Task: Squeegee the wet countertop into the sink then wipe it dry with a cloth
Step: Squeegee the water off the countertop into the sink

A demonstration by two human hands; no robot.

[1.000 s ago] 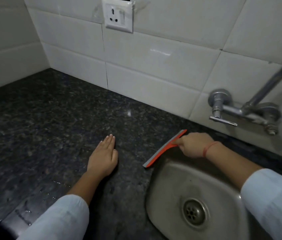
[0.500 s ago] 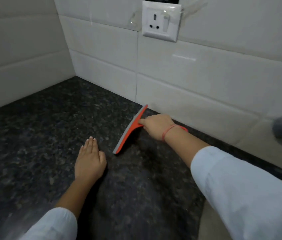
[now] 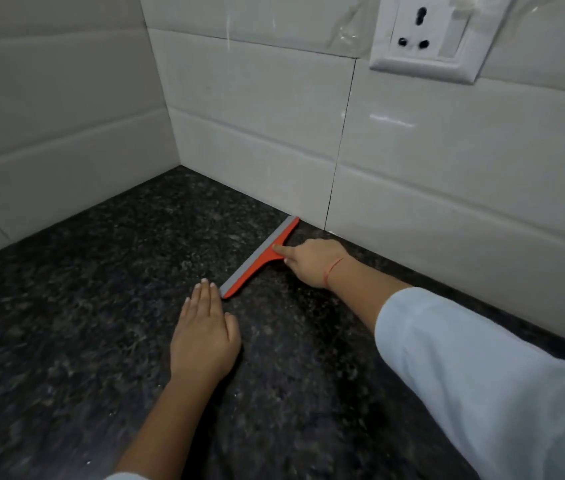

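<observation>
An orange squeegee with a grey rubber blade lies slantwise on the dark speckled granite countertop, its far end touching the foot of the tiled back wall. My right hand grips its handle, forefinger stretched along the orange head. My left hand rests flat on the counter, fingers together, its tips just short of the blade's near end. The sink and any cloth are out of view.
White tiled walls meet in a corner at the back left of the counter. A white wall socket with a switch sits high on the back wall, with loose clear film around it.
My right hand has carried the squeegee from the sink's rim leftward along the back wall. My view turned left, so sink and tap dropped out. My left hand stayed flat on the counter.
</observation>
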